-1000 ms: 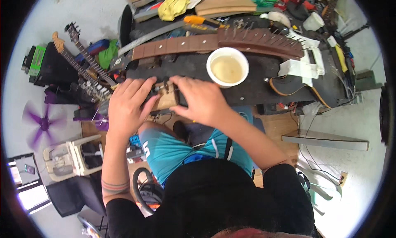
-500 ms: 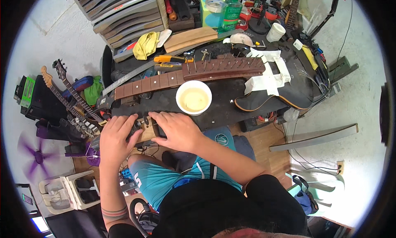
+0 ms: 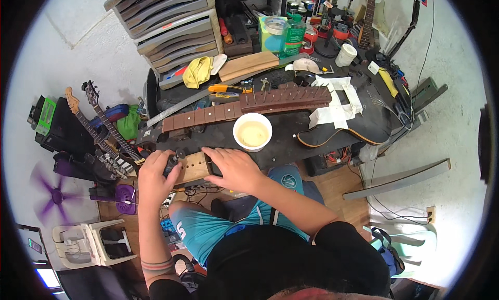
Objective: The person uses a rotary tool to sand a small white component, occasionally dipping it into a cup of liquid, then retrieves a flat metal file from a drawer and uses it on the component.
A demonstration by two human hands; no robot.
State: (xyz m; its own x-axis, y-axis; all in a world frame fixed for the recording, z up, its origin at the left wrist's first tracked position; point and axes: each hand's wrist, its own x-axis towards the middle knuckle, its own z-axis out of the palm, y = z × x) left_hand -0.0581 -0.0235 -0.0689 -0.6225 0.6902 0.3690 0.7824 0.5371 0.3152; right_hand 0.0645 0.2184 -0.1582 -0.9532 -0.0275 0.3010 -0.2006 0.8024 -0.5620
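Note:
My left hand [image 3: 157, 171] is closed round a small black tool [image 3: 173, 162] with a round knob, at the left end of a pale wooden block [image 3: 191, 173] on the bench's front edge. A row of small holes shows in the block's top. My right hand [image 3: 234, 169] grips the block's right end, fingertips at the far edge and thumb at the near one. Just beyond it stands a white bowl [image 3: 252, 131] of pale yellow liquid. Behind lies a brown fretboard [image 3: 189, 118], a darker strip [image 3: 283, 98] bristling with metal pins on its right part.
A black guitar body [image 3: 369, 129] with masking tape [image 3: 325, 115] fills the bench's right. Drawers [image 3: 174, 42], a yellow cloth [image 3: 196, 71] and bottles [image 3: 295, 35] stand behind. Guitars [image 3: 101, 139] and a purple fan [image 3: 57, 195] are on the left; a plastic chair [image 3: 410, 243] is lower right.
The camera view has tilted, bringing drawers and bottles into sight. My left hand and the black tool have shifted left on the block, uncovering its row of holes.

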